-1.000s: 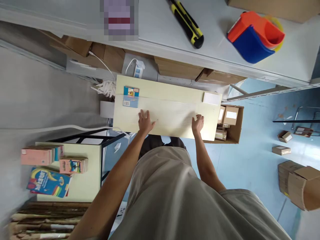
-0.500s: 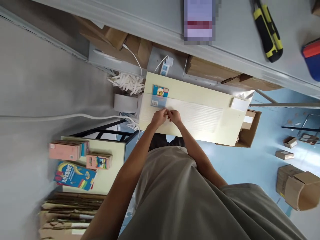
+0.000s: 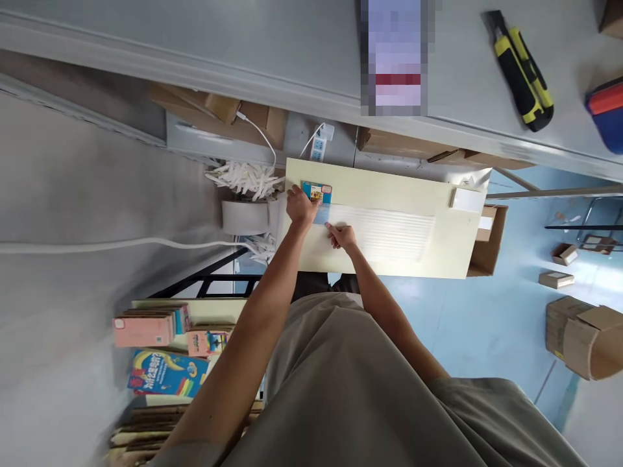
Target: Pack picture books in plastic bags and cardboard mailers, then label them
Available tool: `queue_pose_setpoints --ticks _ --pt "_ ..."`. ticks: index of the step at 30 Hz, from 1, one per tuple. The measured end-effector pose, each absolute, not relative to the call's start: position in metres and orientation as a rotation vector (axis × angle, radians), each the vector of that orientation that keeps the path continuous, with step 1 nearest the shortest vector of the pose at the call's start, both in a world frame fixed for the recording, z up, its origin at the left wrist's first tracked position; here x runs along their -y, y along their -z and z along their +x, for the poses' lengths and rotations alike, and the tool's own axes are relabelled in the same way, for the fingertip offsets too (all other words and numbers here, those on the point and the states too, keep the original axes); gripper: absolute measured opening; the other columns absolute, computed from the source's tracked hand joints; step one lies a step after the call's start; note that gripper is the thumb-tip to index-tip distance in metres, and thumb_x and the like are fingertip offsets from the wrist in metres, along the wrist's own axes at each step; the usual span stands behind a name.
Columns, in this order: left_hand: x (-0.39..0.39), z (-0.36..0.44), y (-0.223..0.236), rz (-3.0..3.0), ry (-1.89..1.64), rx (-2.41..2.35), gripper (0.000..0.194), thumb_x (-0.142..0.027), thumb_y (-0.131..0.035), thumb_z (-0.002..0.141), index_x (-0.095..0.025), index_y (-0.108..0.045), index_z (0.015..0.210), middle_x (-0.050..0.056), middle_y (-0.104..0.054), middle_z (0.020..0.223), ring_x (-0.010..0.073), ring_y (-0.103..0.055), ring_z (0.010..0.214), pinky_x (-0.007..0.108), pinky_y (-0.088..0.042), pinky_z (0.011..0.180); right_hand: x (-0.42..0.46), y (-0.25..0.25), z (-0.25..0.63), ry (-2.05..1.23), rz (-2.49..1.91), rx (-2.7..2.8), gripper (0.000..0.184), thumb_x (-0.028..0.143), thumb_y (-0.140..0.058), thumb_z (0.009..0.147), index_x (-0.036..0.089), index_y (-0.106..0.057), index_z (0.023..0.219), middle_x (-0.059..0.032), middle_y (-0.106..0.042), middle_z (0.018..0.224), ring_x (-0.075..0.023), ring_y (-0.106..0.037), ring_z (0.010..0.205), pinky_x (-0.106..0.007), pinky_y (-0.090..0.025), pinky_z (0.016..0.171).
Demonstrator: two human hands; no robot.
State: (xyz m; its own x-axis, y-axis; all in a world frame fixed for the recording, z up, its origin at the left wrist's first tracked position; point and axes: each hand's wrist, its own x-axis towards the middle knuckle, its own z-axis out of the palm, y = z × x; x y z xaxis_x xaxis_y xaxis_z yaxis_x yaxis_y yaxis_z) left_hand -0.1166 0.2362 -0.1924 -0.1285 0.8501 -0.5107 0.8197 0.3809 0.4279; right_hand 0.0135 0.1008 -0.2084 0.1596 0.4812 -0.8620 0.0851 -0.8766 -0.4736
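A small blue book (image 3: 324,192) lies at the left of a pale yellow tabletop, its lower half under a see-through, ribbed plastic sleeve (image 3: 394,230) spread flat to the right. My left hand (image 3: 300,207) is over the book's left edge, thumb reaching onto its cover and fingers apart beyond the edge. Just below the book, my right hand (image 3: 343,237) is closed, thumb and index finger pinching the near edge of the sleeve. Part of the book is hidden by my left hand.
A grey shelf above holds a yellow-black utility knife (image 3: 523,78) and a blurred-out purple item (image 3: 396,58). A white box (image 3: 466,201) sits at the table's right end. Pink books (image 3: 143,331) are stacked lower left. A white cable (image 3: 121,243) crosses the left side.
My hands were together at the sleeve's edge and have parted. The left moved up and left onto the book; the right stays near the sleeve's edge. The camera view has shifted slightly.
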Motion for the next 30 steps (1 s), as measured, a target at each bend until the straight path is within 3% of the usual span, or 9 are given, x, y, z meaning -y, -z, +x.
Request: queue_pose_setpoints --ticks 2,6,8,11,15,18,23,27,30 --pt "-0.246 -0.116 0.199 1.380 -0.010 -1.948 0.073 -0.037 -0.097 0.081 -0.010 -0.067 0.142 0.034 -0.070 0.148 0.0528 -0.071 0.138 0.059 -0.059 0.114 -0.102 0.207 0.015 -1.798 -2.101 0.526 0.059 0.052 -0.073 0.114 0.020 -0.070 0.065 0.0016 -0.066 0.050 -0.0091 -0.062 0.040 -0.019 -0.048 0.042" --pt "-0.272 -0.125 0.206 1.434 -0.073 -1.860 0.021 -0.032 -0.083 0.090 -0.021 -0.078 0.106 0.018 -0.084 0.119 0.0405 -0.078 0.123 0.052 -0.059 0.114 -0.105 0.201 0.015 -1.836 -2.087 0.500 0.058 0.054 -0.076 0.113 0.019 -0.072 0.066 0.0007 -0.068 0.051 -0.0093 -0.066 0.043 -0.017 -0.049 0.045" --pt "-0.285 -0.126 0.205 1.521 -0.151 -1.828 0.010 -0.029 -0.074 0.095 -0.023 -0.079 0.100 0.014 -0.085 0.116 0.0350 -0.077 0.124 0.047 -0.056 0.117 -0.106 0.198 0.015 -1.863 -2.078 0.477 0.060 0.058 -0.077 0.111 0.019 -0.073 0.067 -0.0002 -0.069 0.053 -0.0098 -0.067 0.044 -0.017 -0.050 0.046" --pt "-0.290 -0.114 0.200 1.653 -0.150 -1.788 0.029 -0.036 -0.077 0.095 -0.017 -0.079 0.116 0.019 -0.082 0.130 0.0370 -0.072 0.134 0.046 -0.052 0.122 -0.108 0.197 0.016 -1.907 -2.048 0.440 0.063 0.064 -0.072 0.113 0.019 -0.072 0.068 -0.0019 -0.072 0.055 -0.0106 -0.069 0.046 -0.018 -0.052 0.048" --pt "-0.274 -0.076 0.199 1.694 0.147 -1.827 0.088 -0.049 -0.100 0.076 -0.008 -0.066 0.145 0.033 -0.070 0.150 0.0500 -0.065 0.146 0.055 -0.050 0.124 -0.114 0.198 0.018 -2.030 -1.921 0.374 0.060 0.058 -0.064 0.118 0.018 -0.071 0.074 -0.0013 -0.072 0.056 -0.0111 -0.069 0.050 -0.019 -0.055 0.053" --pt "-0.263 -0.052 0.201 1.731 0.322 -1.830 0.099 -0.045 -0.109 0.063 -0.010 -0.066 0.145 0.036 -0.064 0.158 0.0551 -0.060 0.152 0.061 -0.047 0.127 -0.115 0.199 0.027 -2.123 -1.811 0.350 0.053 0.052 -0.066 0.119 0.016 -0.071 0.081 -0.0008 -0.074 0.060 -0.0122 -0.074 0.057 -0.020 -0.060 0.062" --pt "-0.260 -0.032 0.203 1.762 0.268 -1.846 0.065 -0.037 -0.103 0.071 -0.014 -0.075 0.125 0.029 -0.073 0.148 0.0495 -0.067 0.143 0.059 -0.051 0.126 -0.084 0.202 0.088 -2.083 -1.795 0.399 0.045 0.039 -0.073 0.117 0.017 -0.069 0.077 -0.0007 -0.077 0.064 -0.0100 -0.073 0.057 -0.017 -0.057 0.060" --pt "-0.258 -0.016 0.187 1.698 -0.243 -1.910 0.030 -0.036 -0.087 0.090 -0.022 -0.076 0.114 0.017 -0.083 0.123 0.0422 -0.073 0.136 0.058 -0.051 0.127 -0.029 0.206 0.172 -1.875 -1.862 0.474 0.045 0.040 -0.079 0.112 0.020 -0.069 0.073 -0.0021 -0.081 0.069 -0.0106 -0.075 0.059 -0.017 -0.059 0.060" --pt "-0.253 0.002 0.163 1.773 -0.598 -1.787 0.020 -0.036 -0.079 0.099 -0.026 -0.076 0.116 0.012 -0.082 0.128 0.0366 -0.073 0.137 0.057 -0.048 0.132 0.007 0.209 0.222 -1.818 -1.816 0.397 0.046 0.054 -0.080 0.110 0.021 -0.070 0.078 -0.0030 -0.081 0.068 -0.0136 -0.079 0.062 -0.020 -0.064 0.063"
